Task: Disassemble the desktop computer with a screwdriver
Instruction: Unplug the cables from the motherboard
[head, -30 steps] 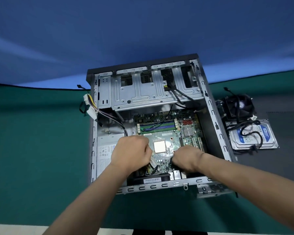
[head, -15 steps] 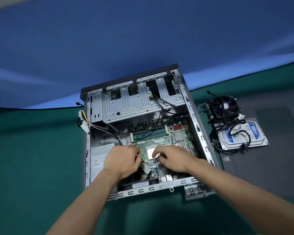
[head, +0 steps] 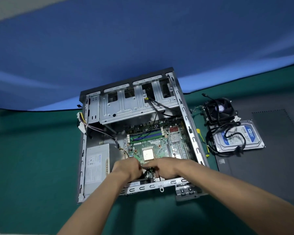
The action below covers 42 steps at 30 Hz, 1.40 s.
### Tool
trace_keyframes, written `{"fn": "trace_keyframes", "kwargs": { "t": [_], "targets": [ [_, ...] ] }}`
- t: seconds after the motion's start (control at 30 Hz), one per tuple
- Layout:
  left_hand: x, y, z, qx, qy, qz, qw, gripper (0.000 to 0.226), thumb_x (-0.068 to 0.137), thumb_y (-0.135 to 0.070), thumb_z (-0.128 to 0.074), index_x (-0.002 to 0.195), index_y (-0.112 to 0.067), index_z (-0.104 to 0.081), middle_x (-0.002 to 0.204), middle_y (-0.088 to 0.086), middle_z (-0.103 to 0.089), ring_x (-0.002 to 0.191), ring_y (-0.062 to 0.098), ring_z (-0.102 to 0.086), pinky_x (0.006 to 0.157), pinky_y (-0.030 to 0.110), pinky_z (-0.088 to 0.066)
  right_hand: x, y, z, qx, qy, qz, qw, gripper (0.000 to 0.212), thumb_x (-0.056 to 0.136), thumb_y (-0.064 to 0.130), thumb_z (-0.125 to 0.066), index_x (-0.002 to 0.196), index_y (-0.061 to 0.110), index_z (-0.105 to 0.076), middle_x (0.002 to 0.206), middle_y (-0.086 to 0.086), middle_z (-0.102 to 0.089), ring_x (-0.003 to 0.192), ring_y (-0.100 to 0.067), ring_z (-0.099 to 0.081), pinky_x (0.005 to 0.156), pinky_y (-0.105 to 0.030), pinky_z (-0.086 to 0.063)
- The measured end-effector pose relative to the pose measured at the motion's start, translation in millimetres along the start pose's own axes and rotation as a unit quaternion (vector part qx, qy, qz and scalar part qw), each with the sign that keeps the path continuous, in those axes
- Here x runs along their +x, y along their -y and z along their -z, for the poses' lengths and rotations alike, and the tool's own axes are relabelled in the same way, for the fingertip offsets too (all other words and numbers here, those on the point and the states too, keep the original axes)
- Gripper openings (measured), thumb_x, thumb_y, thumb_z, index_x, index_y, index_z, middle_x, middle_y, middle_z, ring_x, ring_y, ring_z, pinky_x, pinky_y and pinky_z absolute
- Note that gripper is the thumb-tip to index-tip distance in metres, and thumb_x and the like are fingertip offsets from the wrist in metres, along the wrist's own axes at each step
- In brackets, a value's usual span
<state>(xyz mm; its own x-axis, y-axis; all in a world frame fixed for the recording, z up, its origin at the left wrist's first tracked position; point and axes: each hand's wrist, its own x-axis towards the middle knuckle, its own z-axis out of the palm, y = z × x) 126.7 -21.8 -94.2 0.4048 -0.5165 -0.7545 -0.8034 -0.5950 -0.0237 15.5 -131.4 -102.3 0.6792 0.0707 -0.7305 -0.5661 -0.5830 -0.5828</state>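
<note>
Since half a second ago both hands have slid down the motherboard (head: 161,146) toward the near rim of the computer case (head: 190,131), uncovering the pale square CPU (head: 148,154) that the right fingers had partly hidden. The left hand (head: 126,168) and right hand (head: 165,167) now meet at centre frame, just below the CPU, knuckles toward the camera and fingers curled down onto a small part at the board's lower edge. That part is covered by the fingers, so I cannot tell whether either hand grips it or merely presses on it. No screwdriver is visible.

The open case lies on its side on the green mat (head: 32,167), filling the middle of the frame. Its grey power supply (head: 96,163) sits at lower left inside, just beside the left hand, with a bundle of wires (head: 100,128) running from its top to the case's left wall. The metal drive cage (head: 136,104) spans the upper part, black cables (head: 155,106) hanging from it over the blue and black RAM slots (head: 145,134). A silver heatsink (head: 174,138) stands right of those slots.

At right frame, outside the case, a black cooler fan (head: 219,110) rests above a hard drive (head: 239,136) draped in a black cord, both on a dark side panel (head: 270,158).
</note>
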Motion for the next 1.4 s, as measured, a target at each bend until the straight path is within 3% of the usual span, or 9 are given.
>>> {"fn": "trace_keyframes", "kwargs": {
  "t": [0.23, 0.5, 0.63, 0.73, 0.87, 1.0, 1.17, 1.3, 1.4],
  "targets": [
    [10.9, -6.3, -8.7, 0.037, 0.042, 0.108, 0.993, 0.024, 0.093, -0.025, -0.048, 0.11, -0.014, -0.061, 0.119, 0.001, -0.064, 0.106, 0.022, -0.06, 0.078, 0.031, -0.044, 11.1, 0.2, -0.8, -0.058, 0.043, 0.015, 0.997, 0.058, 0.094, 0.001, -0.04, 0.14, 0.037, -0.042, 0.153, 0.003, -0.031, 0.132, -0.023, -0.039, 0.106, -0.034, -0.037],
    [39.9, -12.4, -22.7, 0.03, 0.178, 0.131, 0.975, 0.035, 0.09, -0.025, -0.047, 0.122, -0.015, -0.058, 0.13, 0.005, -0.056, 0.114, 0.023, -0.055, 0.098, 0.036, -0.044, 15.4, -3.4, -1.3, -0.004, 0.06, -0.012, 0.998, 0.049, 0.091, -0.005, -0.037, 0.126, 0.02, -0.058, 0.139, -0.001, -0.049, 0.121, -0.022, -0.047, 0.101, -0.03, -0.036],
    [47.0, -14.4, -26.5, 0.059, 0.205, 0.12, 0.97, 0.035, 0.092, -0.027, -0.044, 0.122, -0.017, -0.057, 0.132, 0.005, -0.055, 0.115, 0.023, -0.054, 0.099, 0.036, -0.044, 15.8, -4.9, -0.3, 0.029, 0.054, -0.011, 0.998, 0.037, 0.091, -0.001, -0.042, 0.115, 0.016, -0.065, 0.122, -0.002, -0.06, 0.095, -0.017, -0.055, 0.079, -0.024, -0.042],
    [48.1, -11.6, -25.9, 0.026, 0.221, 0.108, 0.969, 0.028, 0.092, -0.026, -0.043, 0.111, -0.016, -0.061, 0.119, 0.006, -0.058, 0.098, 0.021, -0.056, 0.086, 0.029, -0.046, 15.9, -6.0, 0.2, 0.053, 0.048, -0.01, 0.997, 0.026, 0.091, 0.003, -0.048, 0.102, 0.014, -0.068, 0.111, -0.002, -0.063, 0.07, -0.009, -0.051, 0.054, -0.022, -0.039],
    [52.0, -7.2, -27.1, 0.004, 0.227, 0.096, 0.969, 0.022, 0.095, -0.025, -0.043, 0.079, -0.017, -0.056, 0.1, 0.005, -0.052, 0.085, 0.019, -0.049, 0.075, 0.025, -0.038, 15.9, -6.3, 0.6, 0.068, 0.037, -0.008, 0.997, 0.021, 0.09, 0.008, -0.054, 0.105, 0.012, -0.069, 0.107, -0.003, -0.065, 0.073, -0.012, -0.053, 0.052, -0.021, -0.039],
    [50.3, -8.0, -28.4, -0.005, 0.208, 0.11, 0.972, 0.031, 0.089, -0.035, -0.047, 0.109, -0.017, -0.062, 0.121, 0.007, -0.059, 0.102, 0.022, -0.058, 0.096, 0.035, -0.045, 15.0, -5.2, 1.8, 0.086, 0.027, -0.016, 0.996, 0.021, 0.091, 0.007, -0.054, 0.104, 0.011, -0.07, 0.105, -0.007, -0.066, 0.072, -0.015, -0.055, 0.055, -0.023, -0.043],
    [50.4, -3.2, -28.7, -0.011, 0.189, 0.111, 0.976, 0.037, 0.09, -0.03, -0.053, 0.121, -0.011, -0.059, 0.129, 0.009, -0.056, 0.114, 0.026, -0.054, 0.101, 0.038, -0.043, 12.2, -3.8, 3.9, 0.095, 0.018, -0.019, 0.995, 0.025, 0.091, 0.003, -0.052, 0.103, 0.012, -0.072, 0.109, -0.006, -0.066, 0.064, -0.012, -0.054, 0.043, -0.017, -0.041],
    [48.2, -0.4, -29.7, -0.012, 0.159, 0.106, 0.982, 0.035, 0.089, -0.025, -0.057, 0.119, -0.009, -0.061, 0.125, 0.01, -0.059, 0.11, 0.026, -0.056, 0.093, 0.033, -0.044, 12.3, -4.8, 3.3, 0.116, 0.014, -0.011, 0.993, 0.019, 0.086, 0.004, -0.062, 0.1, 0.011, -0.072, 0.113, -0.004, -0.067, 0.098, -0.018, -0.061, 0.062, -0.021, -0.045],
    [44.8, 2.8, -29.5, -0.032, 0.133, 0.11, 0.984, 0.027, 0.085, -0.022, -0.061, 0.109, -0.011, -0.066, 0.114, 0.009, -0.063, 0.102, 0.024, -0.059, 0.091, 0.032, -0.046, 14.1, -5.8, 3.4, 0.127, 0.0, -0.013, 0.992, 0.018, 0.083, 0.003, -0.063, 0.096, 0.011, -0.072, 0.112, -0.004, -0.068, 0.105, -0.021, -0.061, 0.086, -0.032, -0.05]
  ]
}}
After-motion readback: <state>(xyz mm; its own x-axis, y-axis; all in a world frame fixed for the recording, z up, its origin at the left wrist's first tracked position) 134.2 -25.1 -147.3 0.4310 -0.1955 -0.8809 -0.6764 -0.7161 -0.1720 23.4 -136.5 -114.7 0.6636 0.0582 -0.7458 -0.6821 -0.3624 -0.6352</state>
